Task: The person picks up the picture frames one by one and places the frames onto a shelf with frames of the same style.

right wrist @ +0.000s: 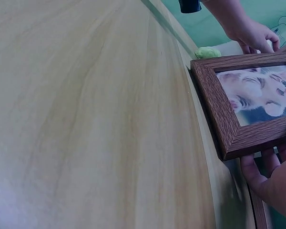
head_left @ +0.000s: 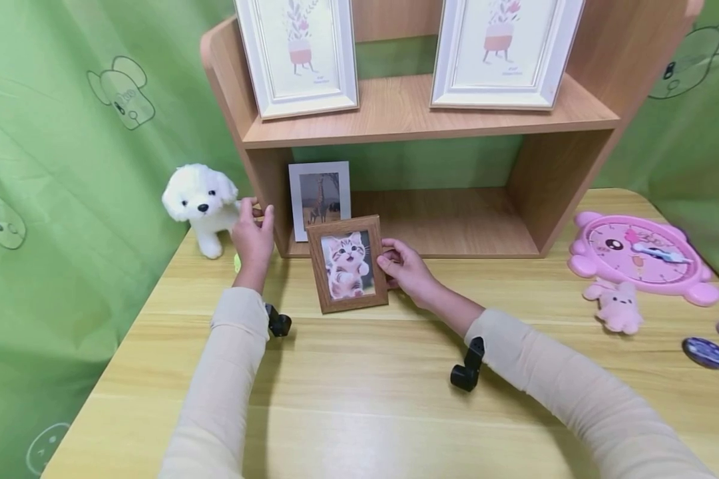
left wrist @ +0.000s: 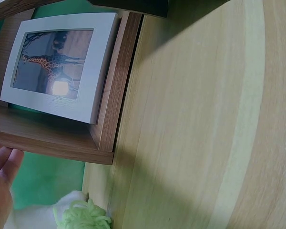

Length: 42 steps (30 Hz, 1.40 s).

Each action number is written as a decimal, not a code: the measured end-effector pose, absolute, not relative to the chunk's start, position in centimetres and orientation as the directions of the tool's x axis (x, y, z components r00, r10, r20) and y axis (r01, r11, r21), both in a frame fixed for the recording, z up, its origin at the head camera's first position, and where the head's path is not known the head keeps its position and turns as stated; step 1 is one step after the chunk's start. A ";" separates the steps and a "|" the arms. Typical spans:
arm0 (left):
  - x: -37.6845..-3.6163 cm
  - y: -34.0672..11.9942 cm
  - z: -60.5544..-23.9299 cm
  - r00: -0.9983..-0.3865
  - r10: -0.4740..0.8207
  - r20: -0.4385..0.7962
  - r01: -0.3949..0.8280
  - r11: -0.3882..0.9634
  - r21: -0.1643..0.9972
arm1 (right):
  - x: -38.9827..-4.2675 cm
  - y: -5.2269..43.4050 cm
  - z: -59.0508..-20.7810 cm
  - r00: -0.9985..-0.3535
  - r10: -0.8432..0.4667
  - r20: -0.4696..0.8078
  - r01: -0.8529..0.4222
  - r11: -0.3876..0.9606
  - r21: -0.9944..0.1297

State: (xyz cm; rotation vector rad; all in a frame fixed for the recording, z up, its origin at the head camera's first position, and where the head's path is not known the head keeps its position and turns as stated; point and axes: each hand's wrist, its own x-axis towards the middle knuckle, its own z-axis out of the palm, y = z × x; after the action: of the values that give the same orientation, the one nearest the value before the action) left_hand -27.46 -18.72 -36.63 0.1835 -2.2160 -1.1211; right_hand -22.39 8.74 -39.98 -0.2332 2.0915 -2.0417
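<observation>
Right hand (head_left: pixel 409 269) pinches the kitten frame (head_left: pixel 349 263) upright on the desk (head_left: pixel 359 399), long axis vertical, picture facing the camera, bare desk in front; left hand (head_left: pixel 253 239) relaxed by the plush dog (head_left: pixel 200 203).

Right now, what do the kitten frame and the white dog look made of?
The kitten frame, held by the right hand, looks like brown wood with visible open grain, though it could be a print. The white dog looks like fluffy plush fabric.
</observation>
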 end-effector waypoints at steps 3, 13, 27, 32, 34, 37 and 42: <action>-27.4 -18.7 -36.6 -0.789 -0.392 0.473 0.149 0.625 0.766 | -22.2 8.9 -40.0 -0.966 -0.255 -0.035 0.029 0.026 -0.999; -27.4 -18.7 -36.6 -0.782 -0.387 0.488 0.160 0.632 0.758 | -21.4 9.0 -39.8 -0.966 -0.257 0.025 -0.032 0.025 -0.999; -27.4 -18.6 -36.6 -0.784 -0.398 0.476 0.149 0.625 0.767 | -20.6 10.2 -39.0 -0.968 -0.219 0.123 -0.129 0.016 -0.991; -27.3 -18.6 -36.7 -0.788 -0.399 0.469 0.146 0.619 0.772 | -20.7 11.4 -38.4 -0.975 -0.194 0.106 -0.107 -0.005 -0.994; -27.3 -18.6 -36.7 -0.786 -0.398 0.474 0.150 0.621 0.769 | -20.8 12.1 -38.1 -0.979 -0.177 0.106 -0.105 -0.015 -0.994; -27.3 -18.6 -36.7 -0.781 -0.396 0.483 0.153 0.629 0.763 | -21.0 13.2 -37.8 -0.983 -0.145 0.111 -0.111 -0.014 -0.994; -27.3 -18.6 -36.7 -0.783 -0.392 0.483 0.154 0.630 0.761 | -21.4 15.1 -37.3 -0.989 -0.086 0.118 -0.116 -0.028 -0.993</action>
State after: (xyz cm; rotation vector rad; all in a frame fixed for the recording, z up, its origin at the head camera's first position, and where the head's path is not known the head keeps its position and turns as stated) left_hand -27.30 -18.58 -36.67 0.1849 -2.2156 -1.1141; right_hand -21.36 15.13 -37.30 -0.2285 2.2051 -2.2560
